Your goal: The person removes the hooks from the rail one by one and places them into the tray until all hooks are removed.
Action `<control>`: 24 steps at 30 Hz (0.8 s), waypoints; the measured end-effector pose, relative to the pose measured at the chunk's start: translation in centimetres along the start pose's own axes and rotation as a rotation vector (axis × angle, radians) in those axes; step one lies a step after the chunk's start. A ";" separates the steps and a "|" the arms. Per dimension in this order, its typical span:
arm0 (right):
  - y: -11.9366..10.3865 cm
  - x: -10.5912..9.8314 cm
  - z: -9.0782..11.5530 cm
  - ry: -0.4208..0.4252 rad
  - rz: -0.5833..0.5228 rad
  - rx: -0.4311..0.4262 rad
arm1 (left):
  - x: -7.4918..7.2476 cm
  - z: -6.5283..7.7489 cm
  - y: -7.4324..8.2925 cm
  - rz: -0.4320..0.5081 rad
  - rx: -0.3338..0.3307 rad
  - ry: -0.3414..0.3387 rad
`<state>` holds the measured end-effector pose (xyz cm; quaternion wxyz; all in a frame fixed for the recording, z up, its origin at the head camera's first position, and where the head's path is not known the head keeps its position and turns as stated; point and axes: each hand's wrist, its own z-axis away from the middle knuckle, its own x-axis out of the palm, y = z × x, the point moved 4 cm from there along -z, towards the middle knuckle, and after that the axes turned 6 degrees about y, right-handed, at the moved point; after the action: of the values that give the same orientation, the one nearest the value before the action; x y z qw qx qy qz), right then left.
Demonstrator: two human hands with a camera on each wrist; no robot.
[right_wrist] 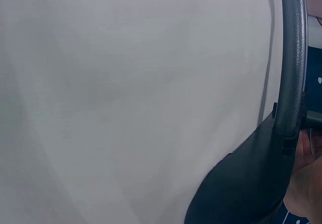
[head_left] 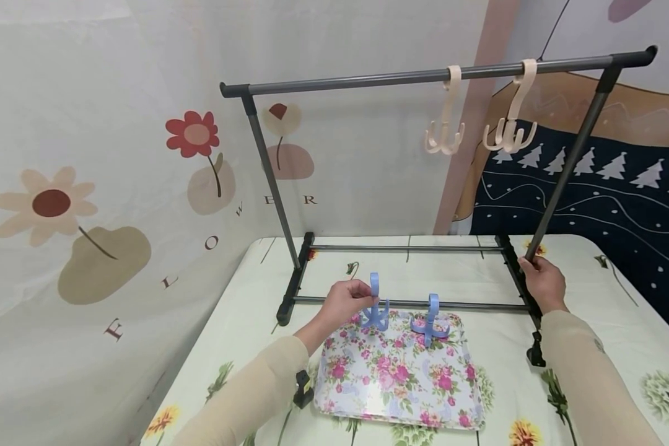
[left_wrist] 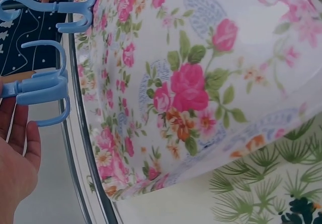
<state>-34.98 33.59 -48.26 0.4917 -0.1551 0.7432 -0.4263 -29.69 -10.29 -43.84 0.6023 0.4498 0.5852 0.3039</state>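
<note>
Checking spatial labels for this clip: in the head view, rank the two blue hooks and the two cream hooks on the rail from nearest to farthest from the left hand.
1. Blue hook in the left hand, at the tray's far edge.
2. Second blue hook, just to its right on the tray.
3. Left cream hook, hanging from the top rail.
4. Right cream hook, further right on the rail.

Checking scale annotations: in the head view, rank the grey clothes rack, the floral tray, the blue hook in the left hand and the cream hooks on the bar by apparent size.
1. Grey metal clothes rack
2. Floral rectangular tray
3. Unsure: the blue plastic multi-prong hook and the two cream plastic hooks look alike, though the cream ones hang farther away.
</note>
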 end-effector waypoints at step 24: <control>-0.1 0.2 0.0 0.018 -0.002 0.001 | 0.6 0.2 -1.8 -0.098 0.010 -0.061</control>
<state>-35.06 33.43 -48.31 0.4845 -0.1517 0.7475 -0.4284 -29.72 -10.57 -45.73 0.6317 0.4328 0.5894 0.2574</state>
